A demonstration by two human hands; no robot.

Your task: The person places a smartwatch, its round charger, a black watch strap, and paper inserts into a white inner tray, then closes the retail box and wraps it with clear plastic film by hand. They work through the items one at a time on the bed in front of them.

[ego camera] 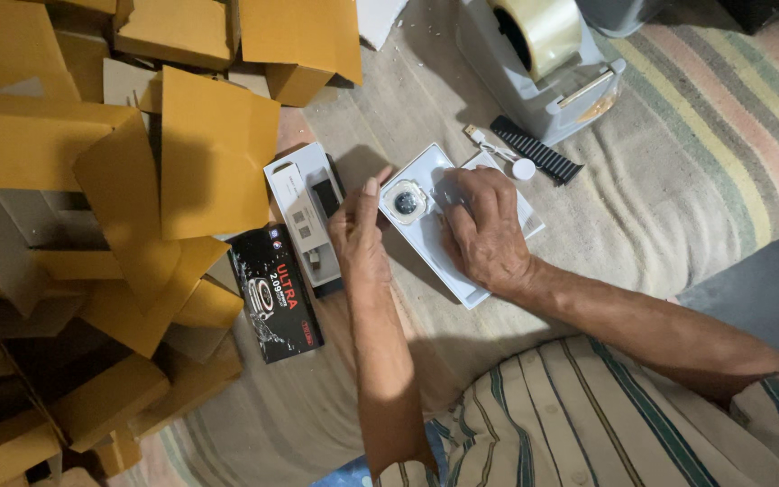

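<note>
**Head view: two hands working at a white tray with a watch body**

The head camera is looking down at a white plastic tray [426, 248] that is lying flat on a striped cloth [678, 153]. The tray is long and rectangular with rounded corners and a smooth matt surface. In its upper part a watch body [406, 202] is sitting, square with rounded corners, with a pale case and a dark round face.

The left hand [360, 239] is resting at the left edge of the tray. Its fingers are held loosely together, not closed around anything, and the fingertips are reaching up just beside the watch body. The right hand [484, 230] is lying over the right part of the tray, with the fingers curled down and pressing on the tray near the watch body; I cannot tell if they are pinching something under them.

Just left of the tray a grey box part [304, 212] is lying, and below it a glossy black box lid [274, 293]. Above the tray a dark ribbed strap [538, 151] and a white cable with a round puck [508, 160] are lying near a grey tape dispenser [543, 81] holding a clear roll. Many folded yellow cardboard boxes [119, 180] are piled at the left.
</note>
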